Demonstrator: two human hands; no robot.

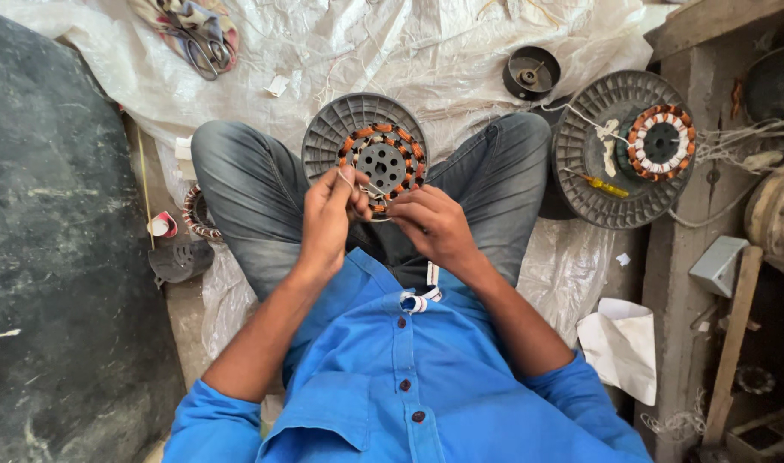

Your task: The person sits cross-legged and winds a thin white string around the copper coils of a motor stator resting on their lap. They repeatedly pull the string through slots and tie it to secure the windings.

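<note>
Hands work over white plastic sheeting on floor.

A small motor-repair workshop, worked from the floor: copper-wound motor cores rest on grey plastic spools over a white plastic sheet, with scissors, a yellow screwdriver, loose wire and worn wooden shelving close around.
</note>
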